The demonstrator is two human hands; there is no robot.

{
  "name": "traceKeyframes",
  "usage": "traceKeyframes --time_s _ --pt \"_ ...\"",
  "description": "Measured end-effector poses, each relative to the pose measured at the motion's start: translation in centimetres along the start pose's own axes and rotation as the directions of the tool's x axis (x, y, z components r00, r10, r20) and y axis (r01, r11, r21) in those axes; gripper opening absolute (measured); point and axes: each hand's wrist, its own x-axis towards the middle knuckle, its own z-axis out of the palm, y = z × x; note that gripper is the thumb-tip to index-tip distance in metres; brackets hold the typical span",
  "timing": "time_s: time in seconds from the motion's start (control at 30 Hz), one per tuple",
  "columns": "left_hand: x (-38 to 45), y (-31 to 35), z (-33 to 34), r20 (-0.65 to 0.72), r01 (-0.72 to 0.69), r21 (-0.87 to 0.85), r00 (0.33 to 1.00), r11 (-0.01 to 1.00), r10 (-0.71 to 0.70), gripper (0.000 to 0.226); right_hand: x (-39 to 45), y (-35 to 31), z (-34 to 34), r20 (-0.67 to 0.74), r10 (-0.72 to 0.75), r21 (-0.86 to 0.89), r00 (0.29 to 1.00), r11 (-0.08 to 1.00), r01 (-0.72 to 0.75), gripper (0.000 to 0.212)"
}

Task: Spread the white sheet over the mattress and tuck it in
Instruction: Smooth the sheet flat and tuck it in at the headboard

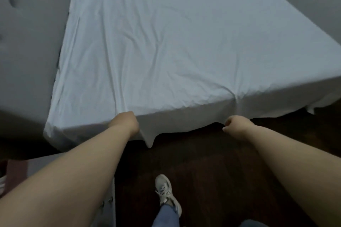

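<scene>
Now both hands, left hand (127,121), right hand (234,125), grip white sheet (184,42) hanging edge

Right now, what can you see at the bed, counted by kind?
White sheet: 1
Hands at the sheet's near edge: 2, left hand and right hand
Grey padded headboard: 1
Shoes: 1, grey shoe
Total: 5

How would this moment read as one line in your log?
stage: spreading | white sheet: covers mattress top, near edge hanging untucked | left hand: grips hanging edge | right hand: curled at edge
</scene>
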Motion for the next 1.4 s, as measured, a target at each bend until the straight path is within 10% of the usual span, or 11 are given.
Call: traceKeyframes --time_s 0.6,0.8,0.93,1.1,1.27,1.4 --pt "26.6 8.0 10.8 -0.074 0.331 -0.161 0.936 0.930 -0.345 0.075 33.3 -5.3 4.9 -0.078 0.172 0.073 0.982 0.983 -0.167 0.082" --pt "27.8 9.1 12.2 -0.155 0.335 -0.073 0.927 0.939 -0.342 0.035 36.5 -4.0 5.4 -0.169 -0.078 -0.019 0.982 0.997 0.076 0.022" --pt "25.4 9.1 12.4 -0.199 0.403 -0.188 0.878 0.896 -0.436 0.038 34.8 -2.8 4.3 -0.135 -0.147 -0.003 0.980 0.989 0.148 0.026" --pt "24.7 7.6 13.5 0.010 0.626 -0.510 0.690 0.590 -0.723 0.071 32.3 0.2 4.0 -0.098 -0.203 -0.038 0.974 0.979 0.200 0.024" --pt "26.5 7.0 14.1 -0.098 0.580 -0.441 0.727 0.685 -0.679 0.043 32.8 0.7 4.8 -0.116 -0.217 -0.079 0.969 0.975 0.209 0.023" --pt "27.0 6.7 14.8 -0.220 0.586 -0.528 0.605 0.614 -0.766 0.050 33.0 0.9 6.0 -0.059 -0.192 -0.183 0.980 0.967 0.178 0.014"
